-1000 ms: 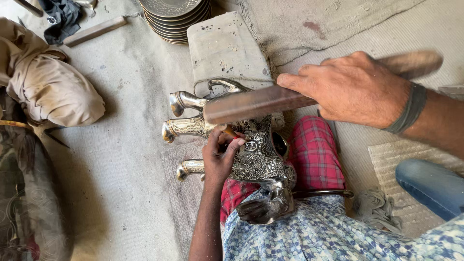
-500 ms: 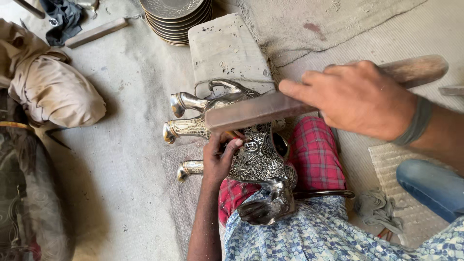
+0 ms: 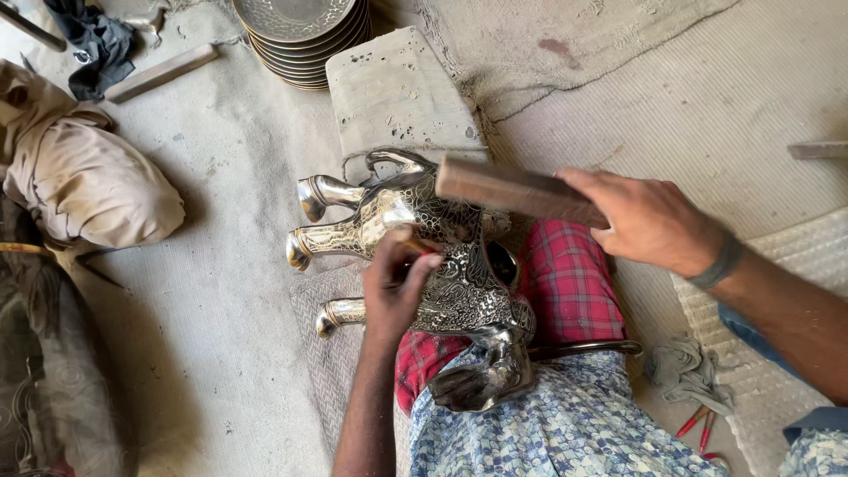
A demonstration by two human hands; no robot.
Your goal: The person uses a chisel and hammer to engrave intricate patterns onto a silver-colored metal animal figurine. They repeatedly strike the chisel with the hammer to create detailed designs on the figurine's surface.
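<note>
An embossed silver metal animal figure (image 3: 442,265) lies on its side across the person's lap, on a red checked cloth (image 3: 570,283), its legs pointing toward nine o'clock. The left hand (image 3: 397,283) is closed around a small tool pressed against the figure's flank (only its tip (image 3: 413,238) shows). The right hand (image 3: 649,221) grips a flat wooden block (image 3: 517,188) held above the figure at about one o'clock. Just past the figure at twelve o'clock sits a pale stone slab (image 3: 393,88), with a stack of engraved metal plates (image 3: 300,31) beyond it. At nine o'clock lies a tan cloth bundle (image 3: 84,177) on the floor.
</note>
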